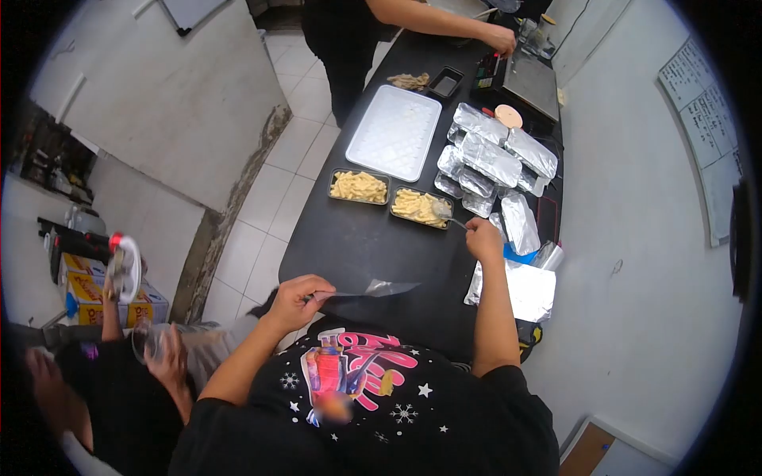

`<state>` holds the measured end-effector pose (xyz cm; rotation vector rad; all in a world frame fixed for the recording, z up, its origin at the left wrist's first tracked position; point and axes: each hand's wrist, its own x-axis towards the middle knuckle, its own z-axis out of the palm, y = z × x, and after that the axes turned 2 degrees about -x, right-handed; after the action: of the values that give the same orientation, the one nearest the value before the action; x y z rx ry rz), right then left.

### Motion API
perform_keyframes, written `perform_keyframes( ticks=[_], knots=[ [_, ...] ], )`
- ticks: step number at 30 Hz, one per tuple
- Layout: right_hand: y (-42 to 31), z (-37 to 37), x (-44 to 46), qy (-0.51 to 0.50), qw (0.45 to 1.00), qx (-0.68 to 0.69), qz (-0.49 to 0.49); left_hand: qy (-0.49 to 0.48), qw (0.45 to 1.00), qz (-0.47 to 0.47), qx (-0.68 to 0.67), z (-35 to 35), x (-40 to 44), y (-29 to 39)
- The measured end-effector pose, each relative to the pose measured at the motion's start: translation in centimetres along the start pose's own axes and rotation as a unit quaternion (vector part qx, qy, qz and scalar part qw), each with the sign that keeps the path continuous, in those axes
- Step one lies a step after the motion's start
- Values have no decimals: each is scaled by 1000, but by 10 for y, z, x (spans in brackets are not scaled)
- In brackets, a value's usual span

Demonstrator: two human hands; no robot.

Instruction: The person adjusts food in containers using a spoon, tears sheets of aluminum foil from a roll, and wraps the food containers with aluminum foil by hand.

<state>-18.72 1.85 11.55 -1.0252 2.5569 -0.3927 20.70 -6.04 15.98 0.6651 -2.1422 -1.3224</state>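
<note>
My left hand [303, 301] is closed on one end of a clear plastic sheet [385, 288] near the table's front edge. My right hand [484, 239] grips the handle of a spoon [458, 223], whose bowl rests in the pasta at the right side of a tray [421, 208]. Another tray of pasta [359, 187] sits just to its left, uncovered too. Behind them lies a white rectangular plastic tray or lid [394, 131]. Several foil-covered trays [490, 159] are stacked to the right, beyond my right hand.
A co-worker's hand [500, 40] is at a scale [530, 86] at the table's far end. An empty black tray [446, 82] and a cloth [409, 81] lie nearby. Foil sheets [520, 289] lie at right. Another person [119, 389] is at the left.
</note>
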Motion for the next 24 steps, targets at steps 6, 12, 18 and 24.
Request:
perform_keyframes(
  ticks=[6, 12, 18, 24],
  knots=[
    [0, -4, -2, 5, 1000, -25, 12, 0, 1000, 3, 7, -2, 2, 3],
    [14, 10, -3, 71, 994, -54, -69, 4, 1000, -7, -1, -3, 0, 0],
    [35, 21, -3, 46, 995, -7, -87, 4, 1000, -7, -4, -4, 1, 3],
    [55, 34, 9, 78, 987, 101, -96, 2, 1000, -21, -6, 0, -4, -10]
  ],
)
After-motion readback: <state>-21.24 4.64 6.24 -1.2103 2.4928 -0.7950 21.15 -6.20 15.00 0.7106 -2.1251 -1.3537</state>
